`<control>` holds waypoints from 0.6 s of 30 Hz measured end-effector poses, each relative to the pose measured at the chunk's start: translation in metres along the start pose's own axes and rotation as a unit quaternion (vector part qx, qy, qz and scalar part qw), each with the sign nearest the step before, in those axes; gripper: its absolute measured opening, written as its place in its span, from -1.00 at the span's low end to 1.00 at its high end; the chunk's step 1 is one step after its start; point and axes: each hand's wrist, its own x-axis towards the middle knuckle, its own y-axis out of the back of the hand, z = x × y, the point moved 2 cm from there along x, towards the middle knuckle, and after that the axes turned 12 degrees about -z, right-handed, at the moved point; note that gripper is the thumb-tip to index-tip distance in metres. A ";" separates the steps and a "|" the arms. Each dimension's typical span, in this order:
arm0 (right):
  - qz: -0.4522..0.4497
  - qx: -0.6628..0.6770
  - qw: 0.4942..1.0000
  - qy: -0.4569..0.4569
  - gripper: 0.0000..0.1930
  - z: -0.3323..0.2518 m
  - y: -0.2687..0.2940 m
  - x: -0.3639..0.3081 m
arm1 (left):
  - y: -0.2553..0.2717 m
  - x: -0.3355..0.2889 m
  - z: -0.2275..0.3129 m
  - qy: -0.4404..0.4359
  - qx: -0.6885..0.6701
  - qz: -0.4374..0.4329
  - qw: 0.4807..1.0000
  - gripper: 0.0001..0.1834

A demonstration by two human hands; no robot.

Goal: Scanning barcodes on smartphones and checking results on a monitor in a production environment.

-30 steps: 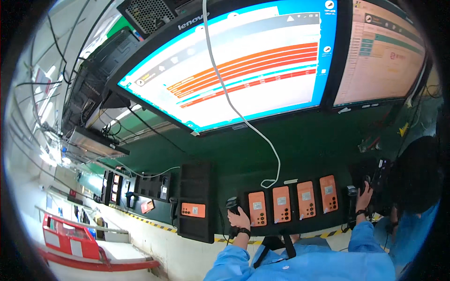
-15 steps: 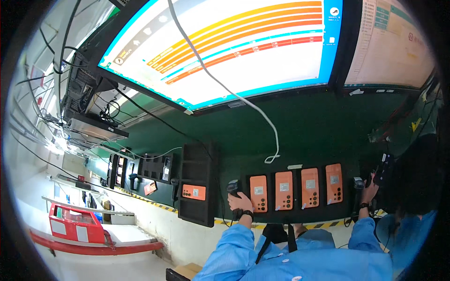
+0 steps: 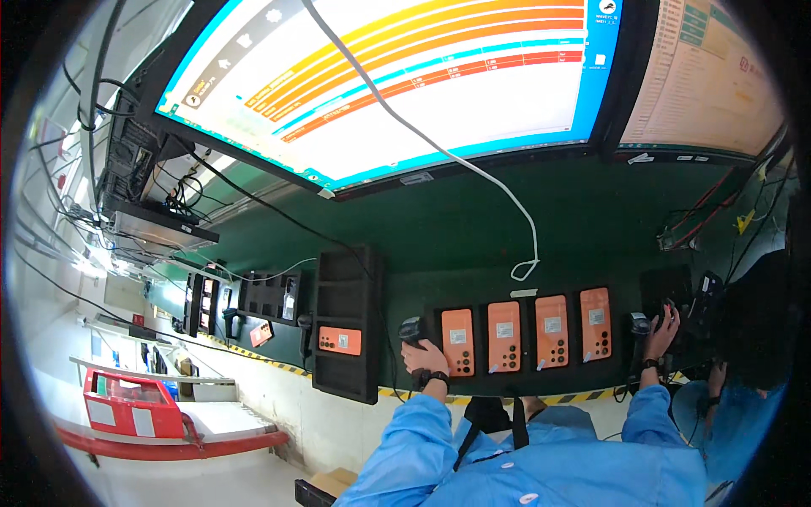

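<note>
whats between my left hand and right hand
In the head view, four orange phones lie in a row between the left hand and the right hand, plus a black scanner close to the right hand.

Looks smooth on the phones (image 3: 504, 346), papery on a label (image 3: 552, 324). Appears matt on the tray (image 3: 345, 297), plastic on the scanner (image 3: 411, 329), cloth on the sleeve (image 3: 418, 435).

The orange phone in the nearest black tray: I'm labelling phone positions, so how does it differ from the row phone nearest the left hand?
The tray phone lies crosswise; the row phone points lengthwise. The tray phone sits inside the black tray; the row phone lies beside the left hand. Both are orange, with a pale label and dark lenses.
</note>
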 end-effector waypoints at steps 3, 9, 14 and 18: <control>0.007 0.002 1.000 0.029 -0.60 -0.003 0.002 0.000 | 0.000 0.001 0.000 0.002 0.001 0.002 1.000 -0.47; 0.010 -0.009 1.000 0.009 -0.57 -0.004 0.002 -0.001 | -0.003 0.002 -0.001 0.006 0.005 0.000 1.000 -0.45; 0.003 -0.019 1.000 -0.016 -0.56 -0.001 0.000 -0.002 | -0.001 0.001 0.001 0.014 0.003 -0.011 1.000 -0.45; -0.003 -0.018 1.000 -0.007 -0.57 -0.002 0.001 -0.001 | -0.002 0.002 0.001 0.019 0.014 -0.003 1.000 -0.45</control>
